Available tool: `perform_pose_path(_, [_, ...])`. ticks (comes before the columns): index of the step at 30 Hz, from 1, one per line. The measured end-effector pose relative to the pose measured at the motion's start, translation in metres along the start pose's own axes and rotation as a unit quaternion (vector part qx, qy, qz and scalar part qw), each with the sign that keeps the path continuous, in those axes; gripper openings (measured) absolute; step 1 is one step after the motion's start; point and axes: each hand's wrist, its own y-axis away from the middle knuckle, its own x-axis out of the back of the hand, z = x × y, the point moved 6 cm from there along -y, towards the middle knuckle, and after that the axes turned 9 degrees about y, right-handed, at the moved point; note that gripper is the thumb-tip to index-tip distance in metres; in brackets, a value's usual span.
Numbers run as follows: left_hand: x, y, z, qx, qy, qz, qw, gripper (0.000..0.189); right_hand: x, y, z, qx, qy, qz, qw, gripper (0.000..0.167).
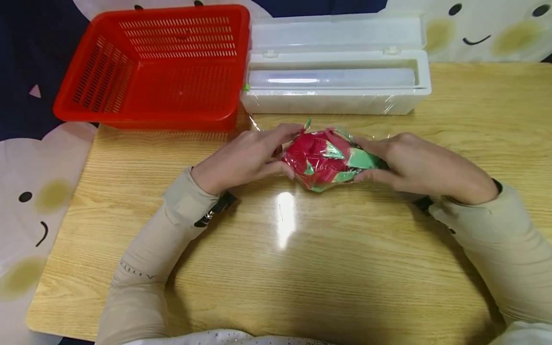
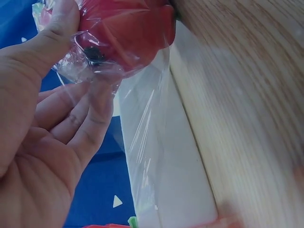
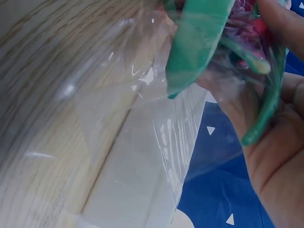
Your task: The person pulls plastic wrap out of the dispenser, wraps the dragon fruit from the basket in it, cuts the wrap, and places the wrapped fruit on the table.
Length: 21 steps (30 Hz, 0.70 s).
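Note:
A red dragon fruit (image 1: 319, 155) with green scales is held between both hands, with clear cling film (image 2: 147, 114) around it. My left hand (image 1: 250, 158) grips its left end, thumb below and fingers above in the head view. On the right end, my right hand (image 1: 414, 165) grips by the long green scales (image 3: 199, 47). From the fruit the film stretches back toward a white cling film box (image 1: 332, 103), whose lid (image 1: 336, 33) stands raised. Inside the box lies the film roll (image 1: 332, 76). Loose film (image 3: 118, 95) spreads beside the green scales in the right wrist view.
A red plastic basket (image 1: 181, 93) with slotted walls stands left of the box, close against it. Both are at the back of the wooden table (image 1: 327, 268). Behind and left hangs a dark blue and white patterned cloth (image 1: 26, 115). A green tab (image 1: 246, 87) sits at the box's left end.

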Motion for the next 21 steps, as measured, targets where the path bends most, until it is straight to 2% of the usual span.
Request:
perform_pose_path(3, [-0.0002,-0.0001,0.0007,-0.012,0.002,0.003,0.9999,0.078,-0.0017,0.0001,0.0007,-0.003,-0.004,-0.011,0.9999,0.077])
perform_pose_path(10, [-0.0016,0.0,-0.0018,0.033,-0.01,-0.014,0.9993,0.076,-0.0018,-0.0005,0.0021,0.001,-0.019,-0.006,0.9998,0.07])
perform_pose_path(13, [-0.0019,-0.0004,-0.0012,0.039,-0.01,-0.019,0.999,0.076,-0.001,-0.0004,0.0023,0.002,-0.028,-0.004,0.9996,0.067])
perform_pose_path(21, [-0.0003,0.0007,-0.0002,0.006,0.016,-0.004,0.9998,0.065,-0.0002,-0.0001,0.0021,0.01,-0.029,-0.006,0.9995,0.066])
